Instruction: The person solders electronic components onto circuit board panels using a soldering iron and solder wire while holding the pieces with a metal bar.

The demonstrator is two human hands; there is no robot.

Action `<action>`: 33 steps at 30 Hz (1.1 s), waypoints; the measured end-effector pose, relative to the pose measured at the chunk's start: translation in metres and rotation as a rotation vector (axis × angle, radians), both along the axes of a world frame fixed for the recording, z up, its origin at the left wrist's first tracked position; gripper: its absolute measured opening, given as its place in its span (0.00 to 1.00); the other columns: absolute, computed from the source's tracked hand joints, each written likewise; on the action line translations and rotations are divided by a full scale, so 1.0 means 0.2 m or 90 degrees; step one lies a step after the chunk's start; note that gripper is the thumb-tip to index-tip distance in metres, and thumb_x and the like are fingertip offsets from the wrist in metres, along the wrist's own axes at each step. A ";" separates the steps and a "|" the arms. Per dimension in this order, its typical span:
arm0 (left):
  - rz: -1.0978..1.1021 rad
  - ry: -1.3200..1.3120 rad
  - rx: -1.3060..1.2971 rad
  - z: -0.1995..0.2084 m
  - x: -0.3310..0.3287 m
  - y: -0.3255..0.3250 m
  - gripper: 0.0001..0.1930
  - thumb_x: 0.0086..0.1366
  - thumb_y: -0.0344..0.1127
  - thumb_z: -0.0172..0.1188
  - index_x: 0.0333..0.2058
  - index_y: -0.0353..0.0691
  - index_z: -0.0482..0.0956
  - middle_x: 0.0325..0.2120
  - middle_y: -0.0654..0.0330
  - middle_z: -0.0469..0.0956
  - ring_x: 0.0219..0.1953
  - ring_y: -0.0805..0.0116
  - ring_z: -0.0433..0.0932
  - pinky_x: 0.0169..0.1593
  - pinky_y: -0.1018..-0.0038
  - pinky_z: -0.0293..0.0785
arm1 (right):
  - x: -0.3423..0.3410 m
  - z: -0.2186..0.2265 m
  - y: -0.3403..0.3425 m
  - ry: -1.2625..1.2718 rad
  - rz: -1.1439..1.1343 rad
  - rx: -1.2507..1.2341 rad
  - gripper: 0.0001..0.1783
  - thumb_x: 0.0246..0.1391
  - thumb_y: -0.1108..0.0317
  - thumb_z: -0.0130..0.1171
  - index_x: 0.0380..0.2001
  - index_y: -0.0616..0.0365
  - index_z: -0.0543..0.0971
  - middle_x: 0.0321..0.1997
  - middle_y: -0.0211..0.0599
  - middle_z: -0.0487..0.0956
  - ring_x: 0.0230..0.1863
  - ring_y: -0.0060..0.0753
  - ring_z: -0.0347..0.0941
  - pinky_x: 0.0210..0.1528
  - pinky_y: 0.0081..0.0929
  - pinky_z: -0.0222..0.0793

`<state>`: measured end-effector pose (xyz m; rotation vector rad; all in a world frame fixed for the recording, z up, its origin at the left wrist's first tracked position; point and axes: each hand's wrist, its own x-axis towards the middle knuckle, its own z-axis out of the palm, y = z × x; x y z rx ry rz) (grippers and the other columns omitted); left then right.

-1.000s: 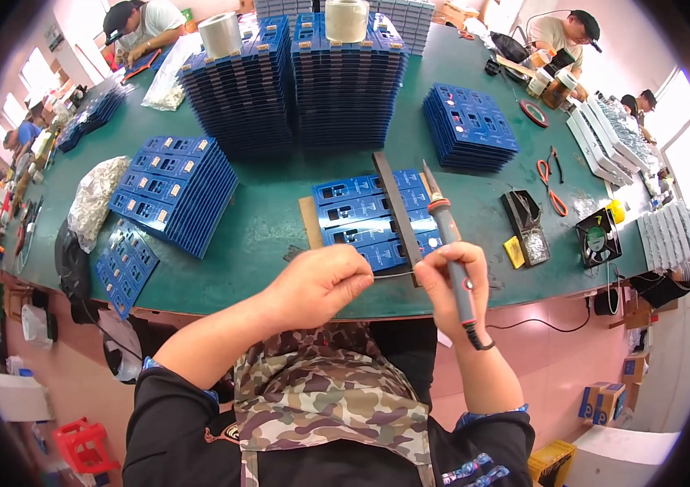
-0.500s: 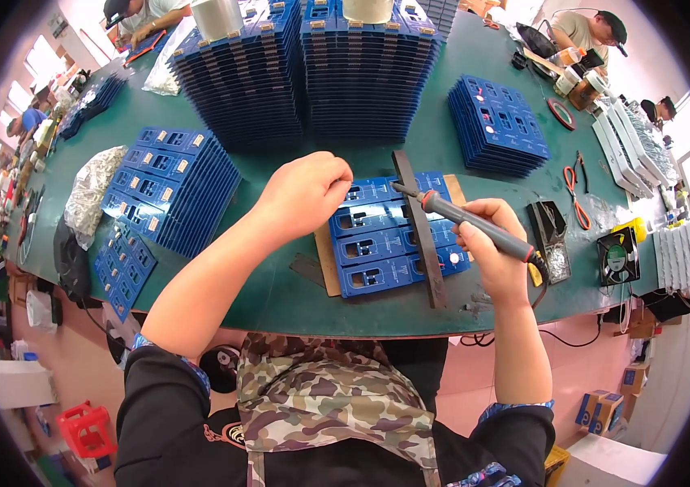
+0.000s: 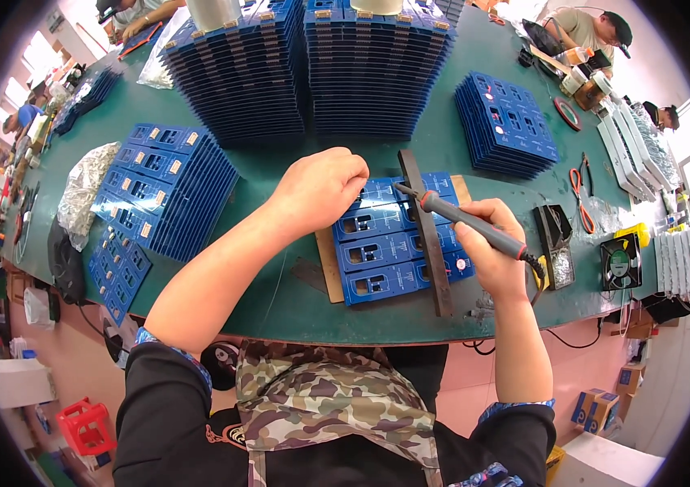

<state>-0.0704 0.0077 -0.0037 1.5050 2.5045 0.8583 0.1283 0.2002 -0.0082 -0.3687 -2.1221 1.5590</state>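
Observation:
A blue circuit board panel (image 3: 371, 253) lies in front of me on a thin brown board (image 3: 331, 272). Across the panel's right part rests a long dark bar (image 3: 434, 272). My right hand (image 3: 497, 258) is closed around the grey handle of a soldering iron (image 3: 487, 231). The iron crosses over the bar, its tip low over the panel's far part; whether it touches is unclear. My left hand (image 3: 324, 187) is pinched at the panel's far left corner, and what its fingers hold is hidden. A thin pale strand (image 3: 278, 284) shows below my left forearm.
Two tall stacks of blue panels (image 3: 239, 89) rise beyond my hands. Lower stacks stand at left (image 3: 168, 191) and far right (image 3: 507, 126). A black tray (image 3: 554, 243), a small fan (image 3: 621, 261) and red-handled pliers (image 3: 582, 195) lie right. Other people work across the table.
My left hand has shifted slightly right over the panel's far corner. The iron remains in my right hand, its tip near the same spot. The whole view has shifted a little.

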 end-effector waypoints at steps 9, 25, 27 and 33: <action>-0.016 -0.018 -0.011 0.00 0.00 0.02 0.08 0.64 0.33 0.56 0.35 0.38 0.81 0.34 0.57 0.79 0.39 0.56 0.79 0.44 0.64 0.75 | 0.00 -0.02 0.01 -0.007 0.006 0.006 0.11 0.50 0.73 0.63 0.38 0.63 0.79 0.29 0.31 0.79 0.26 0.15 0.72 0.28 0.19 0.68; -0.035 -0.017 -0.044 -0.02 0.03 0.03 0.07 0.65 0.35 0.57 0.36 0.39 0.81 0.34 0.57 0.78 0.40 0.55 0.78 0.44 0.63 0.75 | 0.07 -0.03 -0.01 -0.038 -0.004 -0.001 0.12 0.48 0.71 0.65 0.36 0.63 0.79 0.29 0.36 0.80 0.31 0.22 0.75 0.35 0.24 0.71; -0.041 -0.013 -0.048 -0.02 0.03 0.04 0.07 0.65 0.35 0.55 0.36 0.40 0.80 0.34 0.57 0.78 0.40 0.55 0.78 0.44 0.63 0.75 | 0.07 -0.03 -0.01 -0.040 -0.004 0.020 0.12 0.47 0.71 0.65 0.36 0.63 0.79 0.29 0.36 0.80 0.31 0.23 0.75 0.35 0.24 0.71; -0.046 -0.009 -0.056 -0.01 0.05 0.03 0.07 0.65 0.34 0.55 0.36 0.40 0.80 0.34 0.56 0.78 0.40 0.55 0.78 0.44 0.63 0.75 | 0.08 -0.02 -0.03 -0.030 -0.003 0.043 0.12 0.47 0.72 0.65 0.36 0.63 0.80 0.29 0.37 0.80 0.30 0.25 0.76 0.34 0.25 0.71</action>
